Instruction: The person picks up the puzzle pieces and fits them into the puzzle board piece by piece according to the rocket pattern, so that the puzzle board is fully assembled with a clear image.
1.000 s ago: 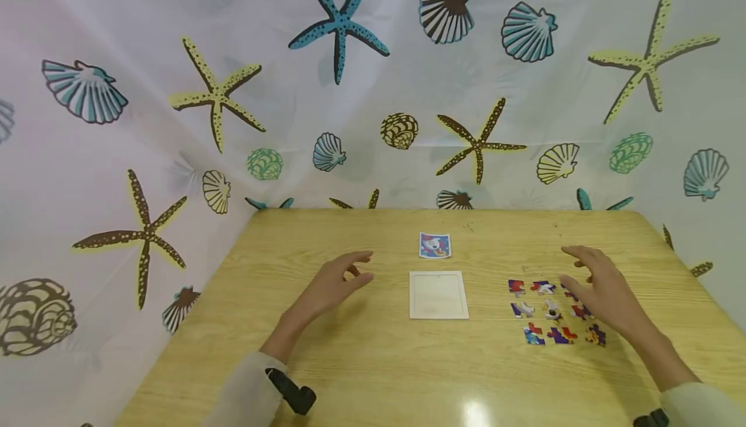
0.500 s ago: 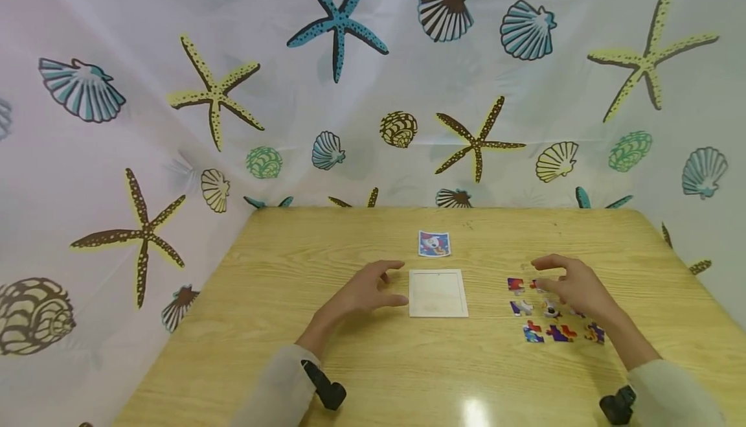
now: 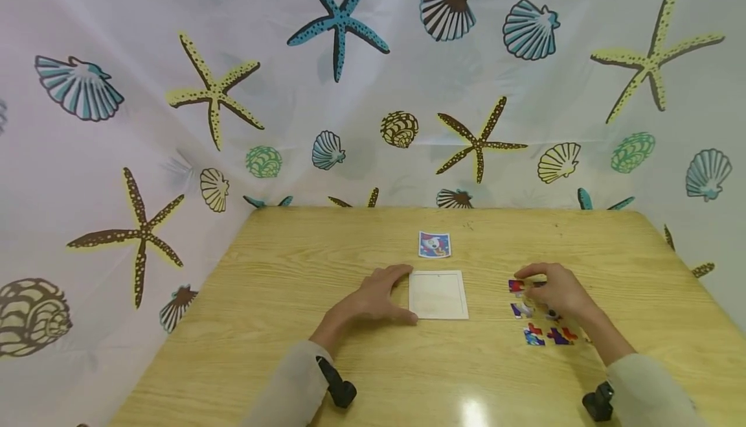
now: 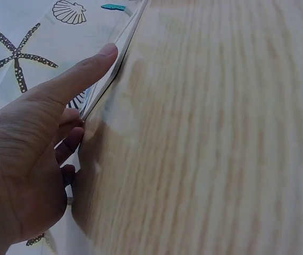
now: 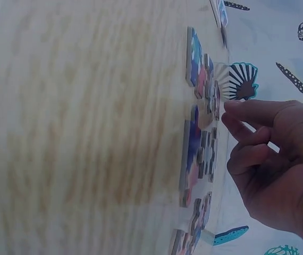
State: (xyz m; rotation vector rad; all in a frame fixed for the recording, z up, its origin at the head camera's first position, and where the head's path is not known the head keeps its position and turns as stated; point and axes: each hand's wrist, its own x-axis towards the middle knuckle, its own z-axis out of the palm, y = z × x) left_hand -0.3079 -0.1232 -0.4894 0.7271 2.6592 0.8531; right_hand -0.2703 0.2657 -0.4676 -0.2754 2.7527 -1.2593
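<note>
A white square frame (image 3: 438, 295) lies flat at the middle of the table. My left hand (image 3: 373, 296) touches its left side, thumb at the near corner and forefinger at the far corner; in the left wrist view the hand (image 4: 40, 143) has its thumb along the frame's edge (image 4: 120, 62). Over the upper rows of puzzle pieces (image 3: 533, 334) is my right hand (image 3: 558, 291), thumb and forefinger parted and holding nothing visible; it hides some pieces. From the right wrist, the hand (image 5: 279, 159) hovers beside several pieces (image 5: 191, 154).
Beyond the frame lies a small picture card (image 3: 434, 245) with a white figure on blue. A wood-grain table (image 3: 315, 239) bears everything. A curtain (image 3: 373, 103) printed with shells and starfish hangs around its back and sides.
My left hand has moved right and reached the frame's left side. My right hand has shifted left across the puzzle pieces, uncovering none at the left and hiding several under it.
</note>
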